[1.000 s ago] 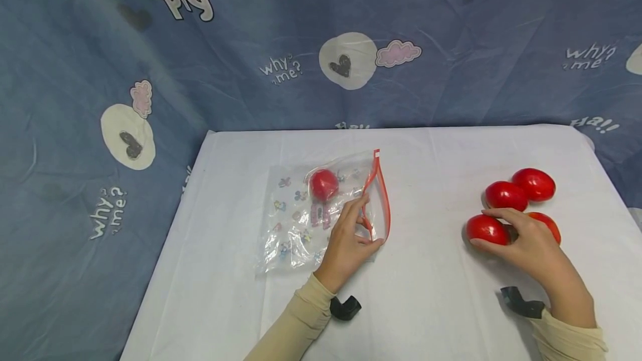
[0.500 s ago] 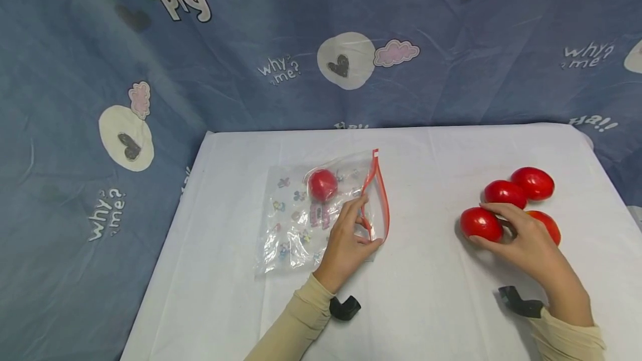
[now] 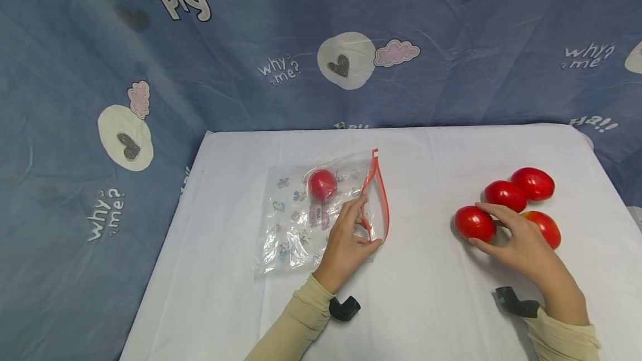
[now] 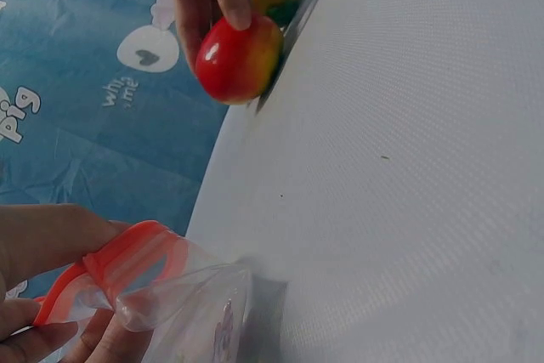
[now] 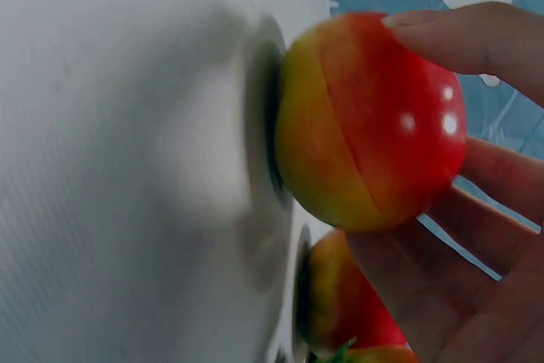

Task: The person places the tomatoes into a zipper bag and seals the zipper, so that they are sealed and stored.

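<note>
A clear zip bag [image 3: 288,238] with small printed figures and a red zip edge lies flat on the white table, its mouth facing right. Inside it shows a round red fruit [image 3: 323,185]. My left hand [image 3: 346,241] holds the zip edge, thumb and fingers spreading the mouth apart. On the right, my right hand [image 3: 524,244] grips a shiny red-and-yellow mango [image 3: 473,223] between thumb and fingers, close over the table. A seam line runs round this mango [image 5: 370,125] in the right wrist view. The bag's red zip edge [image 4: 136,252] appears between the left fingers in the left wrist view.
Behind the right hand lie more red fruits: one at the back [image 3: 533,184], one in front of it [image 3: 505,196], and an orange-tinged one [image 3: 544,228] partly covered by the hand. A blue printed cloth [image 3: 241,93] hangs behind the table [image 3: 426,294].
My right hand has drawn the mango a short way left, away from the other fruits. The left hand and the bag have stayed in place.
</note>
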`<state>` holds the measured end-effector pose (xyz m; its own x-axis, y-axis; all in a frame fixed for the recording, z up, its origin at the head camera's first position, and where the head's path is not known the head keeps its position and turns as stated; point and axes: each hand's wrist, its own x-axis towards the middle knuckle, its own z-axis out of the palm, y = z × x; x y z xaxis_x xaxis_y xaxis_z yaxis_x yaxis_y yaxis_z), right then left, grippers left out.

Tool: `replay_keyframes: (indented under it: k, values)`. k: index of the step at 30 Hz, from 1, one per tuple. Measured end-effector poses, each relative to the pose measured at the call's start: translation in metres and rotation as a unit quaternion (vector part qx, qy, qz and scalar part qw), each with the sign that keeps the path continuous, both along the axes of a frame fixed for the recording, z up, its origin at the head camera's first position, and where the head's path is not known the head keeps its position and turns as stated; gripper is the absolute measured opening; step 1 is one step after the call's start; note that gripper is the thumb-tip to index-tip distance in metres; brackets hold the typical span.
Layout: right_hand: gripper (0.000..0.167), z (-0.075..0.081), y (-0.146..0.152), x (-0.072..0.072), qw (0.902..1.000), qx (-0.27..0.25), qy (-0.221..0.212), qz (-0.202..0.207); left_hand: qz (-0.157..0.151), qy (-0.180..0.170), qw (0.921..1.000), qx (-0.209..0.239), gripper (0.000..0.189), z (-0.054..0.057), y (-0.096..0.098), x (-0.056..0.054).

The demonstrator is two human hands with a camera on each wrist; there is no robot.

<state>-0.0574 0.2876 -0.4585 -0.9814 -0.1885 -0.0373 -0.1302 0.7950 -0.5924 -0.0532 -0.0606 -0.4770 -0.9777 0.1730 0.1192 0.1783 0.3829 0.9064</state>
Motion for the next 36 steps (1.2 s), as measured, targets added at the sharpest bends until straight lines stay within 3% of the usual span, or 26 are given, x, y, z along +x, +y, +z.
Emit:
replay_keyframes:
  k: [5, 25, 36]
  values:
    - [0.088, -0.002, 0.004, 0.001, 0.9997, -0.008, 0.014, 0.016, 0.000, -0.001, 1.0000, -0.002, 0.093, 0.000, 0.000, 0.000]
    - [0.086, -0.002, -0.002, 0.002, 0.9994, -0.028, 0.009, -0.017, -0.001, 0.002, 1.0000, -0.003, 0.094, -0.002, -0.001, 0.000]
    - [0.082, -0.003, -0.011, -0.001, 0.9987, -0.048, 0.009, -0.013, 0.001, -0.003, 1.0000, -0.007, 0.093, 0.001, -0.002, 0.000]
